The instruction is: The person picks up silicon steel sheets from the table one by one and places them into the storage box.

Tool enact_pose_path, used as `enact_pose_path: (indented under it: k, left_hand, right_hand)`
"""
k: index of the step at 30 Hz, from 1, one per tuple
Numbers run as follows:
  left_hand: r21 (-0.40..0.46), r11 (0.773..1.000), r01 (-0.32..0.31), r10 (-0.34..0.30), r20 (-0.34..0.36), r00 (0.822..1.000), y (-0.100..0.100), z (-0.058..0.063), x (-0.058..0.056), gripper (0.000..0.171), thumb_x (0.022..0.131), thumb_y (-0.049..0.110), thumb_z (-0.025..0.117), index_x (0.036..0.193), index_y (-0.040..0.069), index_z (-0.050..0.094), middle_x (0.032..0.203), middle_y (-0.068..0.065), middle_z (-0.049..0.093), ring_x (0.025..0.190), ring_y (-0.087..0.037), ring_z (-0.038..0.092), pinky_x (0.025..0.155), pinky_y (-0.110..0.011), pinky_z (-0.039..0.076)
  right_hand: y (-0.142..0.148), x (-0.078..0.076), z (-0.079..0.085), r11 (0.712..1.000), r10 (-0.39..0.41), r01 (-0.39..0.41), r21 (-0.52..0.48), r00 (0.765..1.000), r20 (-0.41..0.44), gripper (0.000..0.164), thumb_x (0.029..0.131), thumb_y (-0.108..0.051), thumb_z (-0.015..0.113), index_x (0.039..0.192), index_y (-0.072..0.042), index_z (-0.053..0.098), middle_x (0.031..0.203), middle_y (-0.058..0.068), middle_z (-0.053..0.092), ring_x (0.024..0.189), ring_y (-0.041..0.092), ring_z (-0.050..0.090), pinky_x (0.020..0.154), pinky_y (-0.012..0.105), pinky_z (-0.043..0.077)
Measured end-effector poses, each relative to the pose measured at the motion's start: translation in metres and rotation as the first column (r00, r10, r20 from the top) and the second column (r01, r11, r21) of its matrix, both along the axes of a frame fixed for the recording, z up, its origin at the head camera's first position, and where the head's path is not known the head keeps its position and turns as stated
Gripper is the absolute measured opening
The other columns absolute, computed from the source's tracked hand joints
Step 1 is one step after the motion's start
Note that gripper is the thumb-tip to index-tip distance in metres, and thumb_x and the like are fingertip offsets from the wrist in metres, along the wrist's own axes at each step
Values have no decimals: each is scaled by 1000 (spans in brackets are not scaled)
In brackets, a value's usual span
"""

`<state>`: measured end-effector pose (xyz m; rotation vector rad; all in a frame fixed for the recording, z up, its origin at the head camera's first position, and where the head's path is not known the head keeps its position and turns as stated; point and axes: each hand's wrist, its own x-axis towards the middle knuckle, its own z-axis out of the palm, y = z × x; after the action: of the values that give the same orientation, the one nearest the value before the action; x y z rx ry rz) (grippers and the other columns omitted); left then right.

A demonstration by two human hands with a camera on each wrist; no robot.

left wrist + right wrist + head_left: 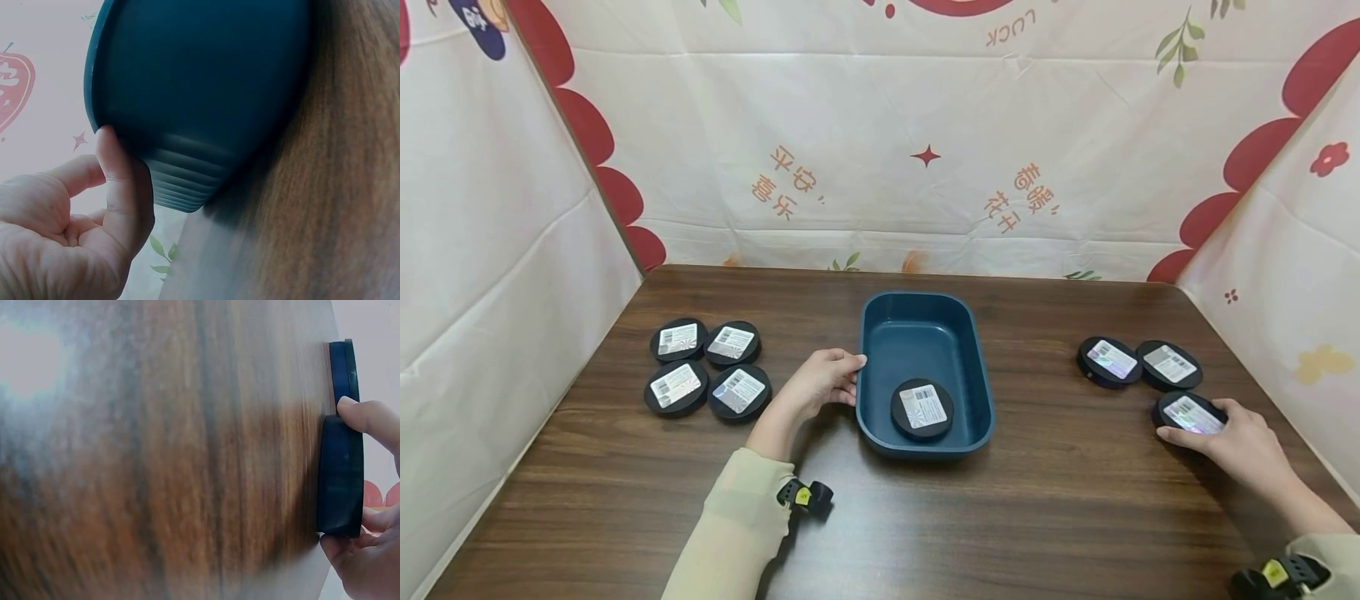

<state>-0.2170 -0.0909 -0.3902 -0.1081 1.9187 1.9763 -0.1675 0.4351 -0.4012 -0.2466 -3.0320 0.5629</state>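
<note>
A dark blue rectangular tub (958, 333) stands mid-table, with one flat black round case (922, 409) inside, its white barcode label facing up. My left hand (820, 385) holds the tub's left side, a fingertip at the rim; in the left wrist view the hand (94, 212) has bent fingers against the tub's ribbed outer wall (187, 175). At the right, my right hand (1251, 442) grips another labelled black round case (1189, 412) between thumb and fingers. The right wrist view shows this case (340, 478) edge-on, with the hand (369, 550) around it.
Two more black round cases, one on the left (1108, 362) and one on the right (1169, 365), lie just behind the gripped one. Several similar cases (677, 388) sit grouped at the table's left. Printed white cloth (880, 192) encloses the wooden table (1000, 525) at back and sides.
</note>
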Motion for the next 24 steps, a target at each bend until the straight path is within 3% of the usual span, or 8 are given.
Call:
enact_pose_path:
  k: [8,24]
  left_hand:
    - [2,1000,-1,1,7,1000,0,0,-1,18,94,15,54,85,0,50,67,-4,49,51,-11,50,49,-21,49]
    - [6,1000,9,-9,3,1000,0,0,-1,18,94,14,53,88,-3,50,67,-4,49,52,-10,50,49,-20,49]
  right_hand:
    - [-3,0,2,999,-29,29,-20,999,14,92,76,-49,71,121,21,32,103,43,40,88,51,42,59,38,34]
    - [-2,3,-3,994,-108,109,-32,994,20,95,74,-51,71,123,20,30,104,43,36,93,53,36,66,55,35]
